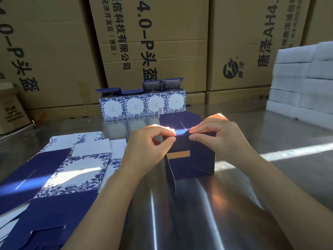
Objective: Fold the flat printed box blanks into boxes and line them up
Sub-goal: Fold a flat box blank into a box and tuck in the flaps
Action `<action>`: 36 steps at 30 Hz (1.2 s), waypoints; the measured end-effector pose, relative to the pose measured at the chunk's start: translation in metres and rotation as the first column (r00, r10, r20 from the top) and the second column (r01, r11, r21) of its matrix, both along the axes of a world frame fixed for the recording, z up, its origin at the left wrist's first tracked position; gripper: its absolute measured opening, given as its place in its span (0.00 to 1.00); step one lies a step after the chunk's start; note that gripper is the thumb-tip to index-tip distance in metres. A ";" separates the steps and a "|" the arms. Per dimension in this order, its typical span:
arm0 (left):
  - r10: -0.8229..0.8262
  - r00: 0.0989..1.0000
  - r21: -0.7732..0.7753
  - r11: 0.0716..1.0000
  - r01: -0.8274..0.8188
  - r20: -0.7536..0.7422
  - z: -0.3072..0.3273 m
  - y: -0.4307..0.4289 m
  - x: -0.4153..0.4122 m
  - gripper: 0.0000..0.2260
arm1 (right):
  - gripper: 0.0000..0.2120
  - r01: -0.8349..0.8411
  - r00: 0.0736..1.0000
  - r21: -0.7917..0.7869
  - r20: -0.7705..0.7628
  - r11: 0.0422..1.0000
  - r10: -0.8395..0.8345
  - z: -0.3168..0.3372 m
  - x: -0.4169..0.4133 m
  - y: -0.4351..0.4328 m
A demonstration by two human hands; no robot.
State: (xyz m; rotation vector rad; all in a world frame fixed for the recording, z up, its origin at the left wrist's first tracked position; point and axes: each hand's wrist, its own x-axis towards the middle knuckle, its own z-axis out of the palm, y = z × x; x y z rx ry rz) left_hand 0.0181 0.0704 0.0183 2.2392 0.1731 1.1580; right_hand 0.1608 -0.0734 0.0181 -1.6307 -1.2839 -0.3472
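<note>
Brown printed cartons (pixel 162 42) are stacked as a wall at the far side, and white foam blocks (pixel 302 82) are piled at the far right of the shiny metal surface (pixel 198 213). At its middle a half-formed navy box (pixel 198 159) is held upright. Its upper flap (pixel 180 141) is pinched from the left by the left grip (pixel 149 147) and from the right by the right grip (pixel 219 138), both closed on the card. The step is judged to be the folding-in of this flap. It is best done with the crease pressed along its whole line and the walls kept square, since one panel hangs loose at the near left. Four folded boxes (pixel 142 105) are lined up beyond, touching, with lids raised; what is inside them cannot be seen. Flat blanks (pixel 72 168) are stacked at the near left.
</note>
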 end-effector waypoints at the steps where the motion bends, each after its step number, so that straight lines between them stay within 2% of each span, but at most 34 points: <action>1: -0.001 1.000 -0.001 1.000 0.001 0.001 0.000 0.000 0.000 0.12 | 0.11 0.001 1.000 0.002 0.003 1.000 -0.001 0.000 0.000 0.000; 9: 0.007 1.000 -0.016 1.000 -0.007 -0.006 0.002 0.001 -0.002 0.12 | 0.10 -0.003 0.999 -0.014 -0.032 1.000 0.002 -0.002 0.001 0.001; 12: 0.025 1.000 -0.020 0.999 -0.025 -0.015 0.002 0.003 -0.003 0.09 | 0.11 -0.006 0.999 -0.031 -0.043 1.000 0.005 -0.003 0.001 0.001; 16: 0.048 0.999 -0.007 0.999 -0.048 -0.018 0.001 0.006 -0.003 0.04 | 0.10 0.023 0.991 0.001 -0.134 1.000 -0.023 -0.003 0.004 -0.001; 20: 0.050 0.999 0.001 0.999 -0.050 -0.010 0.000 0.006 -0.001 0.04 | 0.08 0.029 0.984 0.009 -0.179 1.000 -0.027 -0.003 0.005 -0.001; 31: 0.059 0.998 -0.012 0.998 -0.059 0.004 -0.002 0.005 0.000 0.05 | 0.06 0.065 0.991 0.031 -0.116 0.997 -0.061 -0.003 0.004 0.001; 36: 0.075 0.997 -0.012 0.997 -0.076 -0.018 -0.001 0.009 -0.003 0.06 | 0.08 0.035 0.989 0.002 -0.146 0.999 -0.034 -0.004 0.004 -0.001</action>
